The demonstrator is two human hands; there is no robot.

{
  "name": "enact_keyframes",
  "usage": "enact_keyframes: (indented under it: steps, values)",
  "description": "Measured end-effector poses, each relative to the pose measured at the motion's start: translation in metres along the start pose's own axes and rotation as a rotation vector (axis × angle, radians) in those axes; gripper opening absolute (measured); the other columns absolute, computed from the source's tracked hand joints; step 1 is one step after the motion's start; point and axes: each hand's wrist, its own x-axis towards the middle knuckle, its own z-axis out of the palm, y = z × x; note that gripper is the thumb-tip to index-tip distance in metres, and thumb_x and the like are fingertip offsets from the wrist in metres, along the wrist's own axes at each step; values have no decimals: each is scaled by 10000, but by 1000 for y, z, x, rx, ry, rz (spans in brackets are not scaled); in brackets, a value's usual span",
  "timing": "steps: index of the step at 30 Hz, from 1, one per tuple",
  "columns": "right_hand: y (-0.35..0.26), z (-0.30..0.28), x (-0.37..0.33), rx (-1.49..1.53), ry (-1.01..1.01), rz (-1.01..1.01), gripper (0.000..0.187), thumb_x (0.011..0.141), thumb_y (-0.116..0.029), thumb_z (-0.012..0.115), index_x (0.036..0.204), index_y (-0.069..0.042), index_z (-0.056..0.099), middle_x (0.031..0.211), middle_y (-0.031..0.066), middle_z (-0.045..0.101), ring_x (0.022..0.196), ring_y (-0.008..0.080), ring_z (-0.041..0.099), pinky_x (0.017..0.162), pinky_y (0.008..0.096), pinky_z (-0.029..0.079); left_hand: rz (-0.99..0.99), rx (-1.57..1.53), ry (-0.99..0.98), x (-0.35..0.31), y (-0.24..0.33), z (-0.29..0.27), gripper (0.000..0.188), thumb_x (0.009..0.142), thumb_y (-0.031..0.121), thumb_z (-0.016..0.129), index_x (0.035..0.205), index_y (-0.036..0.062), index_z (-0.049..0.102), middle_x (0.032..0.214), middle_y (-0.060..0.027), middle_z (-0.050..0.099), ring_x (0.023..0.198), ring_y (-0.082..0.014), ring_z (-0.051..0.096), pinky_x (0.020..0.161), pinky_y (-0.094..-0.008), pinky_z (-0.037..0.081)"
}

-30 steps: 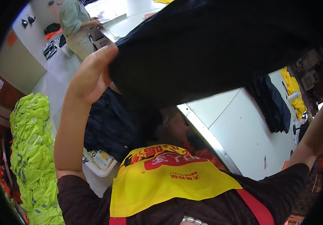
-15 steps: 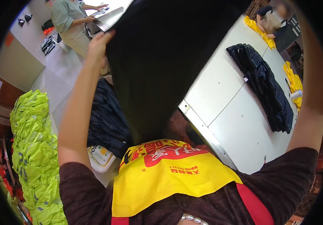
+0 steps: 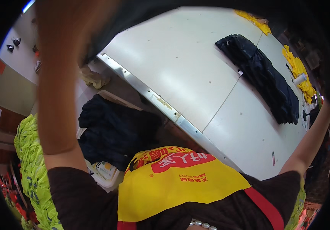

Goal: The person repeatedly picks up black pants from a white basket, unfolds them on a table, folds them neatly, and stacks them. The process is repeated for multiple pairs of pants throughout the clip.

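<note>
Both arms are raised past the picture's upper rim, so the hands are out of view and their grip cannot be told. A dark garment [image 3: 134, 19] is glimpsed overhead, above the white table [image 3: 180, 69], where another dark garment [image 3: 264, 80] lies.

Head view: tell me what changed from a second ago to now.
The dark garment, spread before the chest a second ago, has gone up to the picture's top edge; both forearms have risen with it, uncovering the white table. The dark bundle on the table and the bin of dark clothes stayed put.
</note>
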Motion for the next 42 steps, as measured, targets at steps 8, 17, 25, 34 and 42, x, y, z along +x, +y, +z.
enact_keyframes:
  steps: [8, 17, 25, 34, 42]
  values:
    - [87, 9, -358, 20, -271, 960, 266, 801, 13, 611, 1061, -38, 587, 1078, 69, 542, 1017, 184, 498, 859, 288, 427, -308, -377, -449, -304, 88, 158, 208, 616, 102, 725, 781, 55, 607, 920, -78, 616, 829, -255, 587, 736, -368, 463]
    - [19, 156, -457, -959, -656, 587, 514, 882, -359, 492, 1311, -88, 409, 1405, 158, 330, 1311, 358, 260, 1032, 545, 191, -340, -534, -864, -382, 163, 258, 222, 743, 192, 639, 857, 4, 609, 1047, -158, 585, 1026, -298, 538, 854, -369, 452]
    - [74, 116, -485, -1141, -815, 626, 572, 881, -398, 481, 1365, -130, 336, 1432, 113, 297, 1328, 327, 242, 1020, 570, 192, -603, -564, -351, -359, 67, 228, 218, 751, 91, 652, 947, 12, 596, 1039, -162, 583, 1003, -318, 545, 872, -373, 442]
    - [-29, 284, -421, -472, -738, 551, 525, 783, -239, 645, 1212, 14, 478, 1318, 217, 416, 1239, 358, 368, 1044, 406, 267, -1267, 406, -334, -437, -251, 99, 378, 802, 197, 600, 1146, 56, 532, 1124, -150, 556, 1033, -335, 523, 878, -409, 434]
    - [-63, 346, -426, -571, -993, 665, 792, 648, -216, 773, 1302, -13, 376, 1408, 202, 294, 1325, 361, 233, 1074, 437, 209, -1363, 327, -906, -428, -334, 91, 646, 751, 379, 664, 1279, 127, 392, 1168, -162, 501, 1052, -332, 542, 871, -415, 446]
